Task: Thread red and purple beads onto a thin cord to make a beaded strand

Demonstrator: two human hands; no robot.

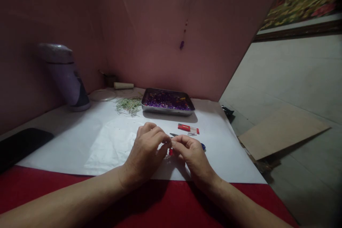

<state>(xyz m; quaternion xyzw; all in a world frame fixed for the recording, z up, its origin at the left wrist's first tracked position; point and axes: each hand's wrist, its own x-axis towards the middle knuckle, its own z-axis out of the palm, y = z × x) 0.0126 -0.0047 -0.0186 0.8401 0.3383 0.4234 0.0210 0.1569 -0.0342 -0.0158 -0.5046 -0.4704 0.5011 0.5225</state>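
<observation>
Just above the white sheet, my left hand (148, 148) and my right hand (193, 153) meet at the fingertips, both closed in a pinch. Some red beads (170, 151) show right under the pinch, with clear beads beside them, partly hidden by my left fingers. They look like one small strand of beads; any thread is too fine to see. Behind my right hand lie scissors, a dark blade tip (174, 134) and a blue handle (203, 146) showing on either side of it. A red needle packet (188, 128) and a small safety pin (191, 134) rest just beyond.
A metal tray (168, 111) of purple beads stands at the back, beside a tangle of pale green strands (129, 106). A purple tumbler (68, 78) stands back left, and a black phone-like object (24, 146) lies at left. A beaded strand (182, 45) hangs against the pink wall.
</observation>
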